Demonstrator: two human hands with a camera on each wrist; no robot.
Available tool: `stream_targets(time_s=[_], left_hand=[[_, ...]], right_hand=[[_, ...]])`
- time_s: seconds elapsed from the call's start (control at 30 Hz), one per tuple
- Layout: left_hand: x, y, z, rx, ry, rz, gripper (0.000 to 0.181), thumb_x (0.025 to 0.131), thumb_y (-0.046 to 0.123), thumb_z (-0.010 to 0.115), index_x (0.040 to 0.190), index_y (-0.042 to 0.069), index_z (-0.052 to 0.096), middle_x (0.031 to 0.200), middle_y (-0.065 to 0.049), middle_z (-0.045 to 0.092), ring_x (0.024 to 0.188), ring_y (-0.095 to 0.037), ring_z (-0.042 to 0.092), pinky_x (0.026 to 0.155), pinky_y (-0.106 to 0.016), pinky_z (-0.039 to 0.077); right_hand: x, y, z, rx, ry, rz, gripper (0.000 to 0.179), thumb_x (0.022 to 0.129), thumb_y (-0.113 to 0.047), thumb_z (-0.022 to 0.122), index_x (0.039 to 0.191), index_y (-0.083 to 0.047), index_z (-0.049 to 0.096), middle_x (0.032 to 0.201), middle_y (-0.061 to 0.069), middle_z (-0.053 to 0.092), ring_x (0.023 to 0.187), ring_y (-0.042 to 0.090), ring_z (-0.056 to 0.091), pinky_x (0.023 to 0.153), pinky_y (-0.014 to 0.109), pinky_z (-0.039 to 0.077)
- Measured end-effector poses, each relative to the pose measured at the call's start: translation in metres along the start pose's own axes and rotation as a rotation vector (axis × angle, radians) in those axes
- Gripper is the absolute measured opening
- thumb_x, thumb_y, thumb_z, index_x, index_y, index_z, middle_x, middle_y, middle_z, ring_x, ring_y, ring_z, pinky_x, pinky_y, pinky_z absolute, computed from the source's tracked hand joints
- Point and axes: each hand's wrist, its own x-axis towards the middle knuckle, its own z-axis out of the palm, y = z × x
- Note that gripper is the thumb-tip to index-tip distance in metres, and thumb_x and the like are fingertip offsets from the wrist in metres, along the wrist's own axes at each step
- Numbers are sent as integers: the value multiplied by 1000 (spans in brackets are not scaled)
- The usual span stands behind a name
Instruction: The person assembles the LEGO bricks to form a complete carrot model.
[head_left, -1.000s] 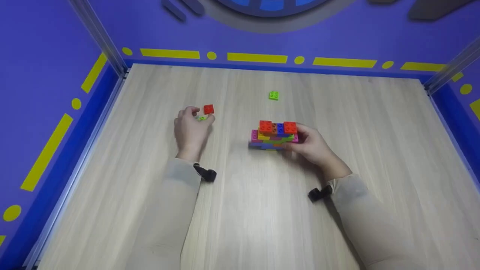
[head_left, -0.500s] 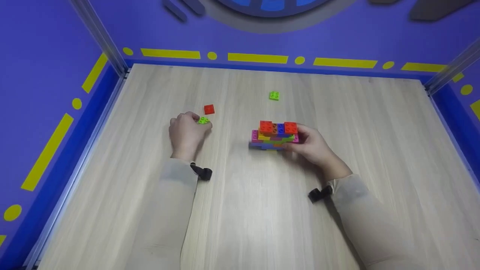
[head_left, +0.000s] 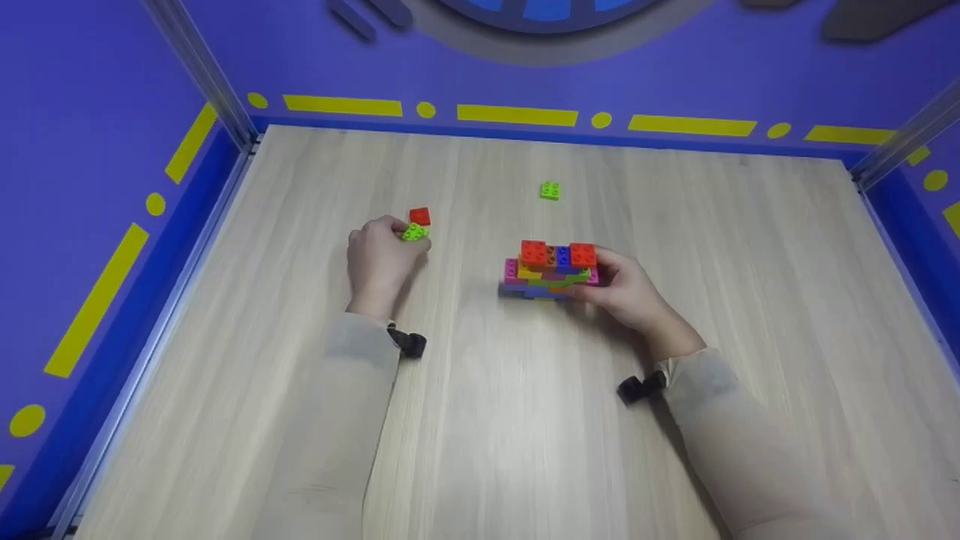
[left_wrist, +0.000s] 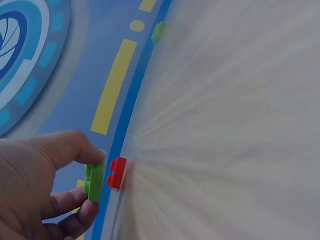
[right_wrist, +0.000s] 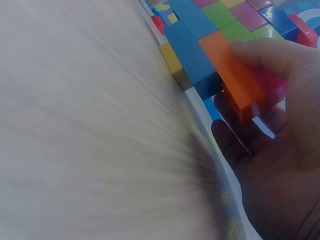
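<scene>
My left hand (head_left: pixel 380 259) pinches a lime green toy brick (head_left: pixel 415 232) between thumb and fingers; the left wrist view shows the green brick (left_wrist: pixel 95 181) off the tabletop, studs turned toward the palm. Just beyond it lies a red brick (head_left: pixel 420 216) on the table. My right hand (head_left: pixel 626 289) grips the right end of a stacked wall of coloured bricks (head_left: pixel 551 277), topped by two red bricks with brown and blue between them. In the right wrist view the thumb presses an orange brick (right_wrist: pixel 232 70) of that wall; some fingers are partly hidden behind it.
Another lime green brick (head_left: pixel 550 190) lies farther back on the wooden table (head_left: pixel 480 420). Blue panels (head_left: pixel 525 67) with yellow marks stand along the table's back and sides. Each wrist wears a small black camera (head_left: pixel 411 344).
The left thumb and fingers have taken hold of the green brick and lifted it slightly, toward the red one. My right hand and the brick wall have stayed in place.
</scene>
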Motion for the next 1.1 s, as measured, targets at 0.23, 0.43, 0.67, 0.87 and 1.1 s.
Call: stream_targets(time_s=[0.23,0.43,0.67,0.87,1.1], left_hand=[[-11,33,-4,-84,-21,130,42,92,27,87,129,10,80,128,-8,77,126,-31,60,107,-46,52],[-29,69,-6,-140,-57,302,41,96,27,87,133,12,80,132,-5,77,131,-30,60,110,-45,51],[-54,98,-4,-189,-160,435,37,101,30,85,135,17,81,138,0,76,135,-24,57,115,-45,50],[-70,114,6,-172,-275,541,37,104,35,83,138,20,81,145,1,75,142,-23,56,122,-46,48],[-78,125,19,-121,-340,626,40,107,38,80,143,21,80,147,0,74,141,-25,55,120,-44,50]], right_hand=[[0,2,1,-56,13,18,57,95,-1,87,149,-2,69,139,15,79,124,12,73,110,18,56],[-1,1,0,-6,25,-25,58,96,2,85,151,2,66,137,5,80,126,12,74,111,20,57],[-1,0,-1,-22,92,-40,50,96,1,85,145,1,72,126,-11,80,121,11,74,109,20,56],[0,0,-2,-20,97,-59,44,96,3,84,140,2,75,123,-12,82,117,11,75,106,22,58],[0,-1,0,-12,97,-82,44,96,5,82,140,6,74,122,-14,82,116,13,76,103,23,61]])
